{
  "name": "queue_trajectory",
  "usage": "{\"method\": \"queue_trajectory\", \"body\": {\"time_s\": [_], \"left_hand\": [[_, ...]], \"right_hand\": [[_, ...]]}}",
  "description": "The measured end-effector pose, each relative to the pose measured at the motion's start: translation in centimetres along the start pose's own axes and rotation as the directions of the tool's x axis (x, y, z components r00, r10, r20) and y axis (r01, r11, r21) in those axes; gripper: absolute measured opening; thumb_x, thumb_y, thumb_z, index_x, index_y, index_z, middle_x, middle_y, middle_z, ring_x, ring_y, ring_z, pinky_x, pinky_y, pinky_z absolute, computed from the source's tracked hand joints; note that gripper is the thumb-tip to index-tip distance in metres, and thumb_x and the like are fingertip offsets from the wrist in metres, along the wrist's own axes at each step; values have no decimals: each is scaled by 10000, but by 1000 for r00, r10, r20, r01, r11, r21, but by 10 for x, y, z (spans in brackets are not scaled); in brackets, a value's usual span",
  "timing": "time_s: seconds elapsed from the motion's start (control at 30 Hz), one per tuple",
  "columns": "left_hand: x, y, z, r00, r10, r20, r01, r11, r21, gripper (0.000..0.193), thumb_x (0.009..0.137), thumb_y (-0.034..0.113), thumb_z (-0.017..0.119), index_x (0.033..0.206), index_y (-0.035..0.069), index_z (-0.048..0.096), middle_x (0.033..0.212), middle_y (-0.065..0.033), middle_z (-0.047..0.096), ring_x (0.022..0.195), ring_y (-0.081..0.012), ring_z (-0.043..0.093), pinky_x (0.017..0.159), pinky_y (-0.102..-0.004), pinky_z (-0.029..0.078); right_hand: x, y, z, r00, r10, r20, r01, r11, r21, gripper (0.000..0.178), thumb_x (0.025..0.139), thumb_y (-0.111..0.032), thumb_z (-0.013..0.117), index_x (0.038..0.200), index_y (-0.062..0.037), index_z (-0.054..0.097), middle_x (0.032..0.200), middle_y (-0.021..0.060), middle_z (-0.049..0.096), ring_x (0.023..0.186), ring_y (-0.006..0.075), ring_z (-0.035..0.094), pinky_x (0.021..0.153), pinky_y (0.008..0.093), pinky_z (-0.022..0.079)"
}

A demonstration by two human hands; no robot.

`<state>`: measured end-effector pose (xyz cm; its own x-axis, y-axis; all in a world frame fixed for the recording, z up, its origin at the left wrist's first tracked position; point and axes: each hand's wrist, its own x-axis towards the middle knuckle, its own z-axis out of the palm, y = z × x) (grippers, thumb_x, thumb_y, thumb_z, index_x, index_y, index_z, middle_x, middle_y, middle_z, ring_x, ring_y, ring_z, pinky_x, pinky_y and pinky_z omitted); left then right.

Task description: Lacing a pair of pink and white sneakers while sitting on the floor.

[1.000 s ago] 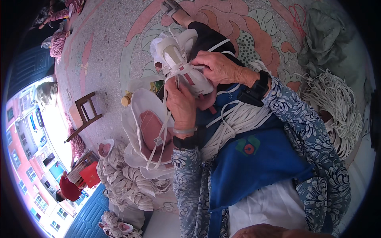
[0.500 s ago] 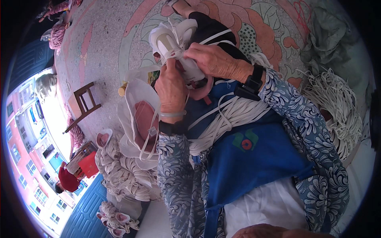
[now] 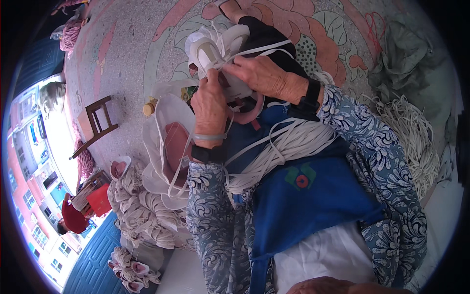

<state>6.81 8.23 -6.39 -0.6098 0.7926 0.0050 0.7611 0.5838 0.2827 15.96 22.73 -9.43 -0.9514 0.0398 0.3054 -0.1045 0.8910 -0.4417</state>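
A pair of white shoes (image 3: 205,53) lies sole end away over my lap, with a pinkish lining at the near opening. Over the front shoe, my left hand (image 3: 209,109) is closed, thumb and forefinger pinching a white shoelace at the eyelets. Beside it my right hand (image 3: 259,74) also pinches the lace, its fingertips close to the left ones. A loose end of white lace (image 3: 267,48) runs out to the right above my right hand. A thick bundle of white laces (image 3: 289,144) rests across the blue apron (image 3: 318,196) on my lap.
Left of my left wrist stand white shoes with pink insoles (image 3: 177,139). Heaped shoes (image 3: 144,206) lie lower left, near a small wooden stool (image 3: 102,117). A pile of laces (image 3: 411,132) and dark green cloth (image 3: 401,59) are at the right. A person in red (image 3: 75,215) sits far left.
The whole view has shifted slightly. Both hands stay pinched at the shoe's lacing, and the loose lace end above my right hand now stretches further out to the right.
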Motion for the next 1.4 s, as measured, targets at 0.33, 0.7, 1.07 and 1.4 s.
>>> {"method": "queue_trajectory", "body": {"time_s": [0.33,0.7,1.07,1.4], "left_hand": [[-10,12,-10,978,101,-183,-91,994,64,140,736,102,574,874,108,594,923,-80,550,877,-291,548,753,-395,427],[-41,26,-28,938,-27,-347,-38,983,-179,92,806,86,647,838,74,562,773,-63,578,737,-268,549,711,-372,401],[-77,85,-70,941,-184,-283,-96,658,-747,182,712,-42,715,823,46,602,836,-66,644,728,-214,621,656,-305,488],[-97,56,-7,782,-231,578,564,-131,-815,291,922,237,579,1061,-14,528,922,-110,635,763,-166,621,693,-277,512]], "right_hand": [[7,-19,6,998,-42,-53,18,925,-379,138,729,-178,571,827,-81,587,809,46,493,724,172,534,612,290,417],[12,-1,0,965,-218,-144,180,954,-240,120,705,-157,564,766,-60,528,789,57,461,722,205,492,626,301,402],[-19,-65,-53,971,195,-141,35,467,883,101,936,-108,508,888,-19,514,916,89,546,780,151,548,709,257,455],[-98,-5,-183,995,-49,86,-81,107,991,122,843,-53,495,775,25,559,650,85,562,491,157,496,459,279,387]]}}
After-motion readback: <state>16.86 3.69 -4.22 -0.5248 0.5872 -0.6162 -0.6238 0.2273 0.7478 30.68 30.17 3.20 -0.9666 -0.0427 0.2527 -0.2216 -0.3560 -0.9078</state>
